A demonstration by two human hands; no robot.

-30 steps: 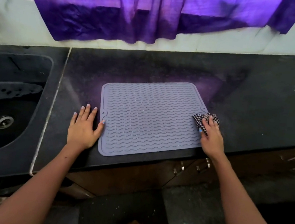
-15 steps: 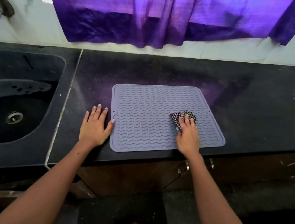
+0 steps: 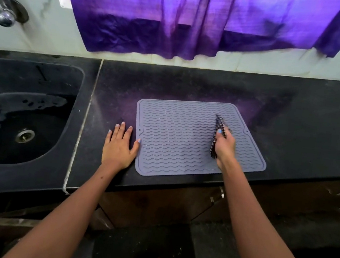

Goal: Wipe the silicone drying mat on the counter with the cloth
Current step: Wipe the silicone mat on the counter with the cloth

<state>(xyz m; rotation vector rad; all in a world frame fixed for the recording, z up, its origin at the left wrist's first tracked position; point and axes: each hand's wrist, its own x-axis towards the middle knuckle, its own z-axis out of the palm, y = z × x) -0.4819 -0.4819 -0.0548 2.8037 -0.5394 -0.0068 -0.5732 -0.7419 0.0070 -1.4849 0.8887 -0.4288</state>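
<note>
Obs.: grey silicone drying mat (image 3: 185, 139) lies flat on the dark table (image 3: 290, 142), near the front edge, long side roughly parallel to it; sink (image 3: 24, 116) well apart to the left, purple curtain (image 3: 177, 17) hanging over the wall behind. Left hand (image 3: 118, 146) rests palm-down on the table just beside the mat's left edge, fingers (image 3: 120, 128) straight and spread, gripping nothing; the thumb tip touches or just overlaps the mat rim. Judgement: this hand is placed there as a stop, so the light mat does not slide leftward under the wiping strokes. Right hand (image 3: 224, 146) is over the right part of the mat, turned on edge, its fingers clenched around a bunched checked cloth (image 3: 220, 127). Cloth sticks out beyond the fingertips toward the far edge and again below the hand; its form is blurred, so the exact fold cannot be told. Whether the cloth is pressed on the ribs at this instant or slightly raised cannot be told. Relative position: mat directly under and around the right hand, cloth between fingers and mat surface. Judgement: wiping is under way; bunching the cloth probably helps it reach into the wavy grooves.
</note>
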